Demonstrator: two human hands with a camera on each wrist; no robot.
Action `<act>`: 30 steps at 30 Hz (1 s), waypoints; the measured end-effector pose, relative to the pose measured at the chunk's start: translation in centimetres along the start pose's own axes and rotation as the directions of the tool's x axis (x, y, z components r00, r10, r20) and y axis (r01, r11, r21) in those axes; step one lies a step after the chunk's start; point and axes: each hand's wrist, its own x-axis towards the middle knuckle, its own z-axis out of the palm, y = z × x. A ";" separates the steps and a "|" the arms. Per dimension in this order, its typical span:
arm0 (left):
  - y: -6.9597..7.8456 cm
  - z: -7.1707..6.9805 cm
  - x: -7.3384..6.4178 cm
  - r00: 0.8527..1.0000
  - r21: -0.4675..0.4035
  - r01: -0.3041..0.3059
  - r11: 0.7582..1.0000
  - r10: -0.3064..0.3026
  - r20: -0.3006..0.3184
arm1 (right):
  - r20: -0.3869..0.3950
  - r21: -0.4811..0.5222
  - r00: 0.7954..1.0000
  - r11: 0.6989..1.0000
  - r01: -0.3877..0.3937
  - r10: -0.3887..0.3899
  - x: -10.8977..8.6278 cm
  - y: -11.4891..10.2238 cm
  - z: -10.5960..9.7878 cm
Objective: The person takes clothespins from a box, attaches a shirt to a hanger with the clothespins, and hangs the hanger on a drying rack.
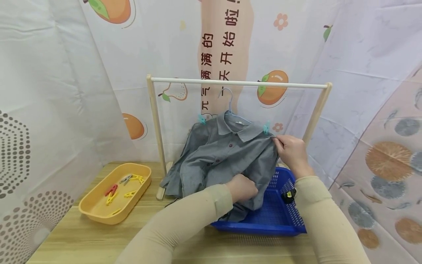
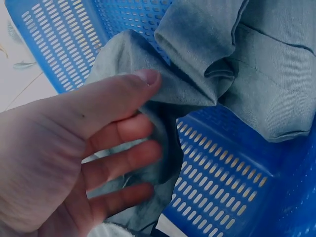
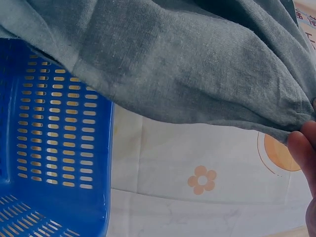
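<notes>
A grey button-up shirt [image 1: 227, 146] is on a light blue hanger [image 1: 230, 101], whose hook shows just below the rack's white rod. Turquoise clothespins [image 1: 202, 119] sit at both shoulders. My right hand [image 1: 293, 152] pinches the cloth by the shoulder on the right, beside one clothespin [image 1: 266, 127]. Lower down, my left hand [image 1: 243, 188] holds a fold of the shirt between thumb and fingers, over the basket. The left wrist view shows the thumb pressed on the grey cloth [image 2: 128, 54]. Only fingertips of the right hand [image 3: 305, 148] appear in its own wrist view.
A wooden rack [image 1: 154, 121] with a white rod [image 1: 280, 84] stands behind the shirt. Beneath lies a blue perforated basket [image 1: 263, 229], with a small black-and-yellow item [image 1: 289, 195] at its right side. On the left, a yellow tray [image 1: 99, 217] contains several clothespins [image 1: 112, 190].
</notes>
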 end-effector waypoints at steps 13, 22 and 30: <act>-0.1 -0.1 -0.5 0.998 0.018 0.022 1.000 -0.021 -0.063 | 0.004 0.008 1.000 1.000 -0.009 0.009 -0.1 -0.1 0.0; -0.8 -0.9 -1.2 0.996 -0.033 -0.021 0.999 0.018 -0.092 | -0.010 0.008 1.000 1.000 -0.013 0.013 -0.1 -0.1 0.0; -2.3 -2.3 -2.0 0.999 -0.184 -0.028 0.982 0.019 -0.046 | -0.031 0.016 1.000 1.000 0.008 -0.007 -0.2 -0.3 0.0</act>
